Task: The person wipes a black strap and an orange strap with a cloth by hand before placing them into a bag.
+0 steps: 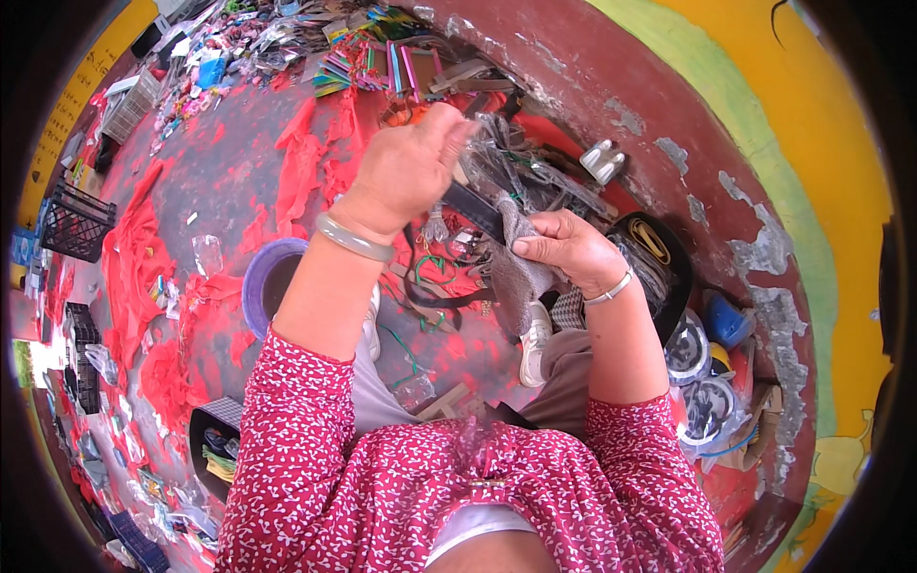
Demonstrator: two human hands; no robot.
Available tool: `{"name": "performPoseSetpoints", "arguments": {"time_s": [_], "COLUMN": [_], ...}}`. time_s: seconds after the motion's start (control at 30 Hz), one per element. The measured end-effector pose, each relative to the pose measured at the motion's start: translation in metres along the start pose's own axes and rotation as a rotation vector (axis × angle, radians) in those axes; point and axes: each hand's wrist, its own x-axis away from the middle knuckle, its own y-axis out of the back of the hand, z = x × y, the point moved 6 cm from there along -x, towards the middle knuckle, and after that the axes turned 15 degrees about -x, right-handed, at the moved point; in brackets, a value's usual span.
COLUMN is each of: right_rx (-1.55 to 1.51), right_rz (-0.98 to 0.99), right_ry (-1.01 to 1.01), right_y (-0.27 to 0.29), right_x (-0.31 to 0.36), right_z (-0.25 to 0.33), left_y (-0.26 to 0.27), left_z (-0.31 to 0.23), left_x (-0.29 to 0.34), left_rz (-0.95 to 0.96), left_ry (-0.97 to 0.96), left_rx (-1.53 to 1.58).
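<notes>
My left hand (406,167) is raised in front of me, its fingers closed on one end of a flat black strap (473,208) that looks like a belt; the fingertips are slightly blurred. Lower and to the right, my right hand (578,250) pinches a grey knitted cloth (516,282) wrapped around the strap, thumb on top. The cloth hangs down below that hand. Under my hands a dark strap loop (435,298) dangles, perhaps part of the same strap. A heap of plastic-wrapped items (559,181) lies just beyond the cloth.
Torn red sheeting (301,158) covers much of the floor. A purple tub (256,286) stands at left, near a black box (202,439). To the right are a black container (680,272) and clear-wrapped round items (707,411) beside a peeling wall (764,239). A black crate (76,222) stands far left.
</notes>
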Motion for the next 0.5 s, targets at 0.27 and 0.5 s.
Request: {"name": "performPoseSetpoints", "arguments": {"time_s": [0.27,0.5], "right_rx": [0.165,0.526], "right_rz": [-0.098,-0.144], "right_ry": [-0.102,-0.071], "right_y": [0.022,0.063], "right_x": [0.022,0.062], "right_z": [-0.003,0.007], "left_y": [-0.004,0.006], "left_z": [0.037,0.105], "left_x": [0.003,0.006], "left_rz": [0.000,-0.059], "left_ry": [0.054,0.231], "left_rx": [-0.067,-0.164]}}
